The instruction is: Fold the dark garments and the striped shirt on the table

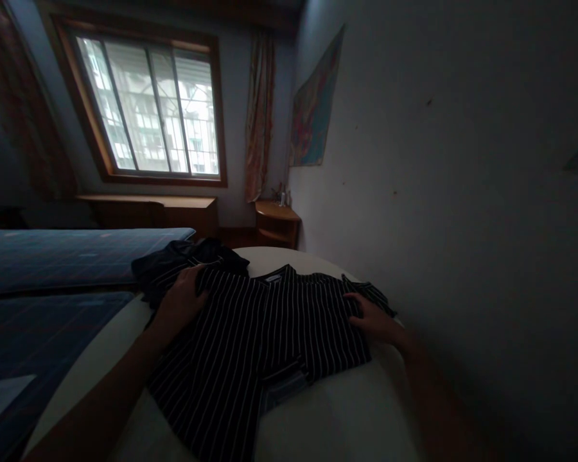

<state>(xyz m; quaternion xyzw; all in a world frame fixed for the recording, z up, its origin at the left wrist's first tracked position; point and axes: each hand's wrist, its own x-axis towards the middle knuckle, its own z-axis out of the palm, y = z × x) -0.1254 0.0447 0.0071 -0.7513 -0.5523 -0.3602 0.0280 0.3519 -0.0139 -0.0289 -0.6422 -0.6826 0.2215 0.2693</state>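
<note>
A black shirt with thin white stripes [264,333] lies spread on a white surface [337,417] in front of me, collar toward the far side. My left hand [180,301] rests on the shirt's left shoulder, fingers laid over the cloth. My right hand [370,317] lies on the shirt's right sleeve near its edge, fingers stretched flat. The room is dim, so fine detail of the fingers is hard to see.
A dark garment [183,256] lies bunched behind the shirt. A blue mattress [52,256] runs along the left. A window [149,109], curtains, a wooden corner shelf [277,221] and a wall map [315,106] are at the back; a plain wall is on the right.
</note>
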